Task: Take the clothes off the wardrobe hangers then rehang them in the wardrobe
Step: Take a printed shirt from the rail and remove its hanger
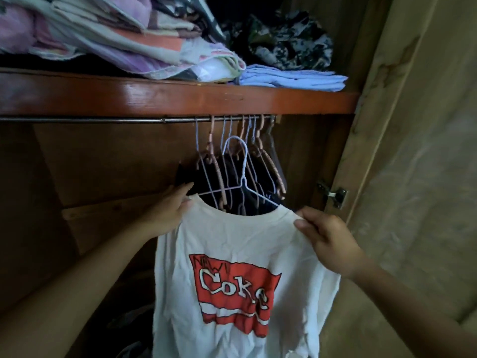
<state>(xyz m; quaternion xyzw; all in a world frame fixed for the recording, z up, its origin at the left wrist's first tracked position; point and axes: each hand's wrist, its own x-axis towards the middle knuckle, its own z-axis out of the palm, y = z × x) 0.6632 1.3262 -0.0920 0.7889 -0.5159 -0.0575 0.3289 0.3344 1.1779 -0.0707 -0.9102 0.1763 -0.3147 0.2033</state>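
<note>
White cotton T-shirt with a red Coke print (240, 254) hangs on a pale wire hanger (241, 177) below the metal wardrobe rail (103, 120), hook unhooked; your left hand (167, 210) and right hand (327, 241) pinch its shoulders.

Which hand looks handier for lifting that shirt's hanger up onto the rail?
Probably the left hand: it holds the white shirt right beside the hanger, below a bare stretch of rail. The right hand grips the other shoulder.

Dim, soft-focus wide-angle view; wardrobe interior (103, 164) shadowed, glare on the shelf edge (144, 95).
</note>
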